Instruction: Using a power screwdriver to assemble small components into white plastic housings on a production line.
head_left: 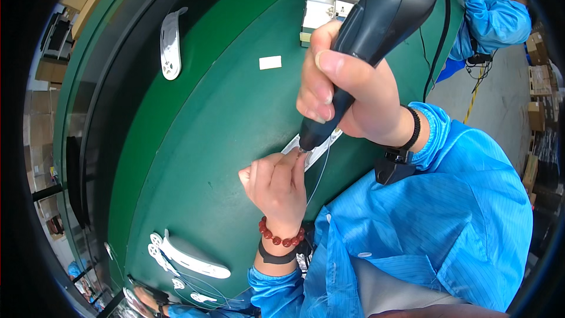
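My right hand [368, 91] is wrapped round a dark electric screwdriver [379, 23], held tilted with its nose pointing down and left. Its tip meets a long white plastic part [316, 155] on the green table. My left hand [273, 184] is closed, thumb and fingers pinched together against that part right at the screwdriver's tip. What lies between the fingertips is hidden, so I cannot see whether a screw is there. A thin pale wire [323, 172] trails from the part toward me.
A white machine [321, 6] stands at the table's far side, with a small white card [270, 63] nearby. One white shell [170, 47] lies far left, another [194, 257] near left beside small wheel-like pieces [156, 247]. A co-worker's blue sleeve [497, 20] shows at far right.
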A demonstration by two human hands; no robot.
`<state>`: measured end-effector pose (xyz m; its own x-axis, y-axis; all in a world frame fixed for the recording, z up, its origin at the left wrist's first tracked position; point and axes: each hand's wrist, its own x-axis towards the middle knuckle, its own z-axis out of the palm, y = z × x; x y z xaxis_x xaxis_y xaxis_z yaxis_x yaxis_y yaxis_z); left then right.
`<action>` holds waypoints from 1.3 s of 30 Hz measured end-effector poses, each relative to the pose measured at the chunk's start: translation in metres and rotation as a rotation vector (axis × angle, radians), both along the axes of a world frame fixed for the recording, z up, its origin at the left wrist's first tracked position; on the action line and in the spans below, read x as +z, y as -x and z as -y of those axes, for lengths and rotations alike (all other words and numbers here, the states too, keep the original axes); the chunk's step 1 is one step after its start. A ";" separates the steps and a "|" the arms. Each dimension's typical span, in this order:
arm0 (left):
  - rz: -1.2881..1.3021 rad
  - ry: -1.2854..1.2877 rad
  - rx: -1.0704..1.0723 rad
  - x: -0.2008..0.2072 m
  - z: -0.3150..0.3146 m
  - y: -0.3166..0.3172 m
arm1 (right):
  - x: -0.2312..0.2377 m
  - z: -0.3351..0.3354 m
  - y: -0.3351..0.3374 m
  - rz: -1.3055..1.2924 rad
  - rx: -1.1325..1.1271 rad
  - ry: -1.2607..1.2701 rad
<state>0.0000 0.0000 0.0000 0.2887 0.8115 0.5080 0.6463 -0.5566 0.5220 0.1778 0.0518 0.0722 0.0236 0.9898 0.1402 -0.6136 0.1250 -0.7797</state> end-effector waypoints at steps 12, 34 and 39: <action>0.006 0.049 -0.011 -0.006 0.007 0.044 | -0.014 0.013 0.046 0.135 0.036 -0.088; -0.250 0.132 -0.069 -0.023 0.006 0.109 | -0.042 0.032 0.101 0.409 0.105 -0.276; -0.273 0.168 -0.083 -0.025 0.005 0.124 | -0.038 0.035 0.112 0.460 0.115 -0.258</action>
